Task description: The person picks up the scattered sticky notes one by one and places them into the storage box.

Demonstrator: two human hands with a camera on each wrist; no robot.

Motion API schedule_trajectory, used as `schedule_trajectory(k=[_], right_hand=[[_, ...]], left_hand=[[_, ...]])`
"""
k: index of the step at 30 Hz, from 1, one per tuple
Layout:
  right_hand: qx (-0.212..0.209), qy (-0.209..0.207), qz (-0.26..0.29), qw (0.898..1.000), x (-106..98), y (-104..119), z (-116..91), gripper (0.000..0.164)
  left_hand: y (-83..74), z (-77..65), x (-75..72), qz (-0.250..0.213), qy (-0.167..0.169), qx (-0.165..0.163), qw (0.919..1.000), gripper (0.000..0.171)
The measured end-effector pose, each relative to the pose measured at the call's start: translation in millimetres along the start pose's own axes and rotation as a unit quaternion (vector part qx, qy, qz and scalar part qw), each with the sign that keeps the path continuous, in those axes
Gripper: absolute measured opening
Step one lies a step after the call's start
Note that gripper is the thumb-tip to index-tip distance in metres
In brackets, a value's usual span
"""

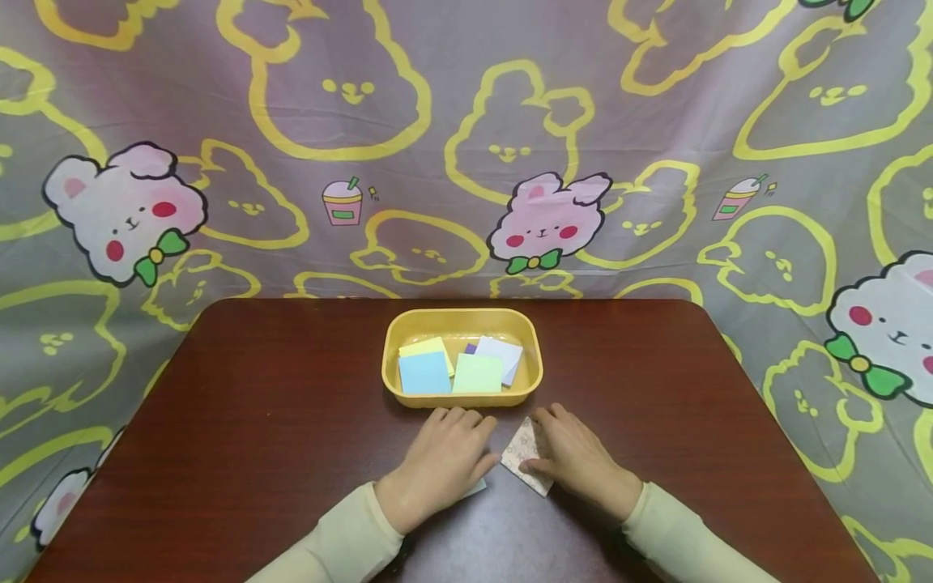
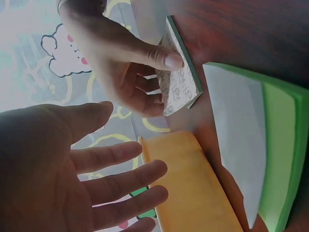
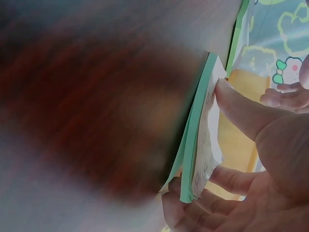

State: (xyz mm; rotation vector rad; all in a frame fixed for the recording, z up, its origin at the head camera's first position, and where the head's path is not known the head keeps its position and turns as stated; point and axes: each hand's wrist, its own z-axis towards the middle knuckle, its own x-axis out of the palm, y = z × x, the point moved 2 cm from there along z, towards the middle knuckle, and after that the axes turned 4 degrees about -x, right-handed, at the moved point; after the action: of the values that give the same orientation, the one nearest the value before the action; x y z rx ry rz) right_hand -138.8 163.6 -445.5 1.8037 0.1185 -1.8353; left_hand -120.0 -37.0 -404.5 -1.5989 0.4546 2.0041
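Observation:
My right hand [image 1: 583, 463] grips a small paper pad [image 1: 523, 455] with a flower-like pattern on its face. In the right wrist view the pad's pale green edge [image 3: 199, 130] shows, thumb on the patterned face and fingers around the far end. My left hand [image 1: 441, 463], fingers spread and relaxed in the left wrist view, holds nothing. It hovers over a green sticky-note pad [image 2: 285, 154] with a whitish sheet [image 2: 239, 121] covering part of its top. From the head view, the left hand hides nearly all of that pad.
Just beyond the hands stands a yellow tray [image 1: 462, 400]. Inside lie a blue pad [image 1: 425, 374], a light green pad [image 1: 478, 374], a yellow pad [image 1: 426, 346] and a pale lavender pad [image 1: 503, 350]. A patterned cloth [image 1: 437, 162] hangs behind the dark wooden table [image 1: 277, 405].

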Motion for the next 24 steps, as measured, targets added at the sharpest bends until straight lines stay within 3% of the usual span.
schedule_trajectory(k=[11, 24], right_hand=[[-0.004, -0.009, 0.006, 1.0, 0.7, -0.6, 1.8, 0.061], [-0.036, -0.075, 0.012, 0.996, -6.4, -0.4, 6.5, 0.021]], left_hand=[[-3.8, -0.7, 5.2, 0.004, -0.001, 0.007, 1.0, 0.033], [-2.9, 0.5, 9.9, 0.008, -0.004, 0.005, 0.9999, 0.034]])
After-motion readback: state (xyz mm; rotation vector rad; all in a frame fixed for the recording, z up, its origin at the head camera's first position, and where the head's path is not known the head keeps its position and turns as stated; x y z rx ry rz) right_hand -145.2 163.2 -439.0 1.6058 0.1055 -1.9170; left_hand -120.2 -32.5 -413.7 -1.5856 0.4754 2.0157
